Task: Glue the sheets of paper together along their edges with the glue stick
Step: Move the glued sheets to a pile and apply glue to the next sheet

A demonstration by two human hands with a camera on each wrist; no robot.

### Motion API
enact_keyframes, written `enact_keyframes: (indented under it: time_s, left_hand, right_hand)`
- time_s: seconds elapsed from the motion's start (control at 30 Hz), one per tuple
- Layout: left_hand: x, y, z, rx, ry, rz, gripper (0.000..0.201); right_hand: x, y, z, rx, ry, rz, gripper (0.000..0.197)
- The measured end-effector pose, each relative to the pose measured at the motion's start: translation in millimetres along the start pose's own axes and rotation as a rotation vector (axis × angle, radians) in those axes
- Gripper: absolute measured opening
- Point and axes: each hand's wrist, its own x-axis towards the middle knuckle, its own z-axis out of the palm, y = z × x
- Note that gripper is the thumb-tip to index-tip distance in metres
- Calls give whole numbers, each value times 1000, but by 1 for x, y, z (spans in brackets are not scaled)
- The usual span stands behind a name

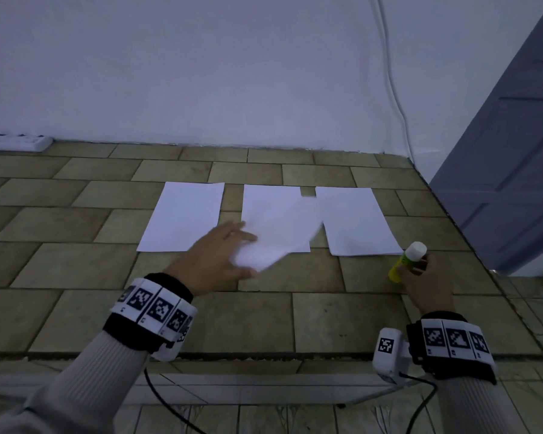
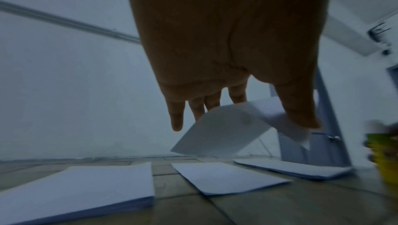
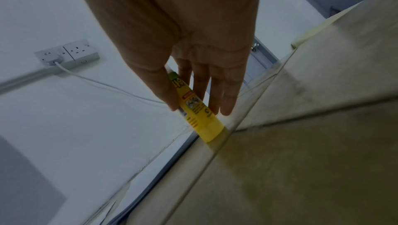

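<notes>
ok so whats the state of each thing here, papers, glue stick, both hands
left pile of paper: flat on the tiled floor
middle pile: flat, partly under the lifted sheet
right pile: flat
lifted sheet: off the floor, curling, blurred
glue stick: white cap on, tilted, base on the floor
left hand: pinches the lifted sheet
right hand: holds the glue stick

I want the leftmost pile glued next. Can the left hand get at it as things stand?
Probably yes: the left hand hovers beside the leftmost pile with nothing between, but it grips a lifted sheet.
</notes>
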Motion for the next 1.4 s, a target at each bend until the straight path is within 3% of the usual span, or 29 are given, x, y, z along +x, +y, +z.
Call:
enact_keyframes:
  time_s: [0.17, 0.3, 0.43, 0.57, 0.7, 0.83, 0.93, 1.1, 1.27, 1.4]
  left_hand:
    - [-15, 7, 28, 146, -262, 165, 71]
    - [-27, 7, 40, 261, -450, 122, 79]
    - [-38, 7, 44, 272, -506, 96, 84]
    - [-44, 8, 38, 173, -447, 77, 80]
    - [-52, 6, 39, 181, -248, -75, 124]
    - [-60, 7, 61, 276, -109, -261, 137]
    - [-60, 3, 76, 306, -102, -278, 131]
    - [-61, -7, 86, 321, -30, -206, 93]
    - [-65, -12, 96, 286, 45, -177, 90]
    - [-65, -12, 98, 288, 71, -179, 91]
  right_hand:
    - [2, 1, 0, -7, -19, -26, 41]
    - [3, 5, 0, -34, -48, -45, 44]
    - [3, 6, 2, -70, -78, -72, 50]
    - [0, 4, 2, -39, -104, -125, 49]
    - [-15, -15, 3, 94, -225, -188, 38]
    - [-36, -39, 15, 117, -315, -349, 25]
    - [-46, -51, 32, 126, -383, -395, 29]
    - [-55, -66, 64, 130, -427, -401, 34]
    - [-68, -85, 93, 270, -530, -350, 25]
    - [-80, -98, 116, 208, -570, -479, 16]
